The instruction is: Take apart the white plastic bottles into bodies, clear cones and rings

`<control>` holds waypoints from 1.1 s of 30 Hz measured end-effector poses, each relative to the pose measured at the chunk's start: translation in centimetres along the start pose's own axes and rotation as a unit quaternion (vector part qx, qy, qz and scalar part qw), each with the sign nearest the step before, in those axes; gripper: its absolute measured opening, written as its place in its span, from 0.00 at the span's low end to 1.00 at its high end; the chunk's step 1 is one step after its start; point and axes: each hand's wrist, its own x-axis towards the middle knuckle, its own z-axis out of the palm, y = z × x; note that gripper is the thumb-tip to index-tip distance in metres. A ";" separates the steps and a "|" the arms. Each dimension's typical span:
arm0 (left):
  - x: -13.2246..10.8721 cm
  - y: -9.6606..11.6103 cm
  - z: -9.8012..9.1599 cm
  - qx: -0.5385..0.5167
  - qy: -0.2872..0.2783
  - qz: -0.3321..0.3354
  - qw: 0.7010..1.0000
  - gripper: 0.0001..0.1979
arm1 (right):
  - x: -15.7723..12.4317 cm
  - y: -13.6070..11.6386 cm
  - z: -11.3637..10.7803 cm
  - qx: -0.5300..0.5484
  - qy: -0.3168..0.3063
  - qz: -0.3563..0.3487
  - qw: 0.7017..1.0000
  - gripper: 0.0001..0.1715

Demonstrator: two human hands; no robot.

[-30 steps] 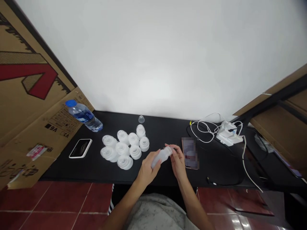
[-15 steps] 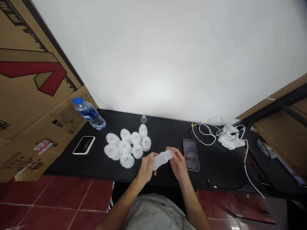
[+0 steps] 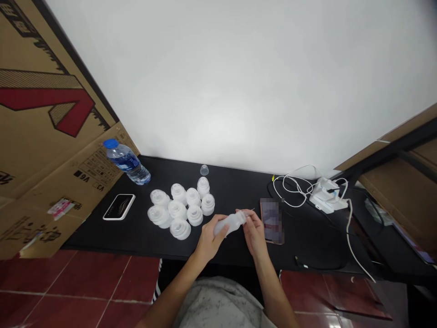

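Observation:
A frosted white plastic baby bottle (image 3: 233, 222) lies tilted between my two hands, its neck end pointing up and to the right. My left hand (image 3: 210, 234) is wrapped round its lower body, thumb across the front. At the other end, the fingers of my right hand (image 3: 254, 230) close round a clear cap (image 3: 246, 215), partly hidden by them. To the left, several white bottles (image 3: 177, 210) stand upright in a cluster, some with clear domed covers on top. Behind the cluster a small clear dome cap (image 3: 204, 170) sits alone on the black table (image 3: 235, 187).
A blue-capped water bottle (image 3: 127, 162) and a white-edged device (image 3: 119, 207) are at the left, by a large cardboard box (image 3: 51, 159). Right of my hands lie a phone (image 3: 271, 221), white cables (image 3: 293, 187) and a white power strip (image 3: 323, 196). A white wall (image 3: 225, 91) rises behind.
My left hand has shifted its grip, the thumb now reaching over the bottle's front. The bottle has moved slightly to the right. My right hand stays at the cap end.

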 end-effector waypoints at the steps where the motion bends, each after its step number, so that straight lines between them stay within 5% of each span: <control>1: -0.1 -0.2 0.0 -0.027 0.000 -0.019 0.999 0.21 | -0.1 0.0 0.0 -0.004 -0.016 0.006 1.000 0.20; 6: -0.3 -1.0 0.0 -0.091 0.024 -0.061 0.994 0.30 | -0.6 -0.2 0.2 0.011 -0.065 0.039 0.997 0.22; 13: -0.3 0.4 0.0 0.012 0.014 0.011 1.000 0.20 | -0.3 0.5 -0.1 -0.011 0.003 -0.001 1.000 0.20; 20: -0.1 -0.2 -0.2 -0.075 0.015 -0.052 0.996 0.29 | -0.4 0.1 -0.3 -0.026 -0.039 0.035 0.998 0.27; 26: 0.0 0.3 -0.2 0.014 0.001 0.024 1.000 0.18 | -0.1 0.7 -0.1 -0.052 0.026 0.004 0.998 0.23; 33: -0.1 -0.2 0.1 0.032 0.050 0.035 0.998 0.18 | -0.4 0.2 0.1 -0.017 -0.024 0.023 0.999 0.35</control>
